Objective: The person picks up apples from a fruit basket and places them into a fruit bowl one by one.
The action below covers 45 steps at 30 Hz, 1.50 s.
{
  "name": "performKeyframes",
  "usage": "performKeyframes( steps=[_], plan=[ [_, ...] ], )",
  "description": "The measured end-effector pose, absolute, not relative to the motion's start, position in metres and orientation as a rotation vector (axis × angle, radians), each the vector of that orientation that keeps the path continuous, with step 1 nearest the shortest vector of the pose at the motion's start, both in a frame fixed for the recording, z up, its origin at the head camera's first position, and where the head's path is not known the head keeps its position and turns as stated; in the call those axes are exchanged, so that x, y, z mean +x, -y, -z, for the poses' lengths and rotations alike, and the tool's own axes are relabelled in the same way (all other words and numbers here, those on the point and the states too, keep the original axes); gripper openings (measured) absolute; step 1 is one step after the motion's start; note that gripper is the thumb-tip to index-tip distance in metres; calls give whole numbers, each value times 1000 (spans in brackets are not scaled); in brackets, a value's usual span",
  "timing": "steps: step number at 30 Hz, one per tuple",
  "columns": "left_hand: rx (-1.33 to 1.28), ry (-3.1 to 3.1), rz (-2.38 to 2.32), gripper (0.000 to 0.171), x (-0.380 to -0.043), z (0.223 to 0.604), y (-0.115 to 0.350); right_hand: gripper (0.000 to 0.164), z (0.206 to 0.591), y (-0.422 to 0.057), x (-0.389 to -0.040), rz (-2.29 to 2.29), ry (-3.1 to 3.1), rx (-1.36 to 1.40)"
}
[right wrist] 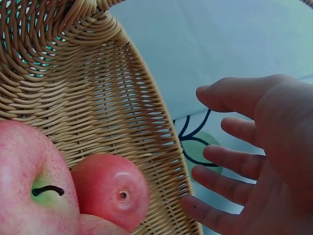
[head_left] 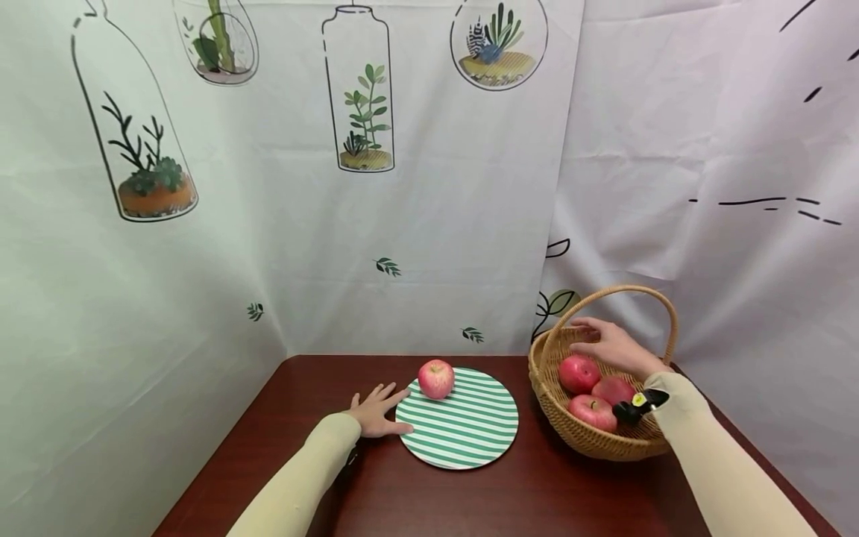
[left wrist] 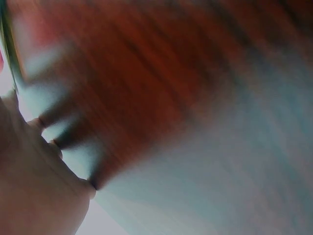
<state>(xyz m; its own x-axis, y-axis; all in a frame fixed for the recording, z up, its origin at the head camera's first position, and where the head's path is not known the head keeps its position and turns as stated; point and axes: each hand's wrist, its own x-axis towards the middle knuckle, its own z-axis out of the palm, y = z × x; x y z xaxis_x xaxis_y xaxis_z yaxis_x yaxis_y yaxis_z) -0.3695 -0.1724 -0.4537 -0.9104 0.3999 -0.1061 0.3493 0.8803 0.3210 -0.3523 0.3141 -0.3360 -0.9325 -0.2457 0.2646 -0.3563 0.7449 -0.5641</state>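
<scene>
My left hand [head_left: 376,414] lies with spread fingers at the left rim of a round plate with green and white stripes [head_left: 463,432]. One apple [head_left: 436,379] sits near the plate's far left edge. In the left wrist view the same hand [left wrist: 39,186] shows at the lower left, over a dark glossy surface. Above the wicker basket [head_left: 577,436], my right hand [head_left: 614,348] reaches in under the handle, fingers loosely bent and holding nothing. Several red apples [head_left: 592,412] rest in the basket. The right wrist view shows a smaller apple [right wrist: 111,191] below the right hand's fingertips.
A dark red-brown table [head_left: 403,500] carries the plate and basket. The basket's arched handle [head_left: 627,288] rises around the right wrist. White cloth [head_left: 429,224] printed with plants hangs behind the table and along both sides.
</scene>
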Motion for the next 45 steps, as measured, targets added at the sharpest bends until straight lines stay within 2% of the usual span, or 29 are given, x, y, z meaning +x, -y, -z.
performKeyframes(
  steps=[25,45],
  plan=[
    [578,-2878,-445,88,-368,455,173,56,366,-312,-371,-1065,2799,351],
    [586,-2874,-435,91,-376,458,174,57,378,-315,-371,-891,2908,422]
  ],
)
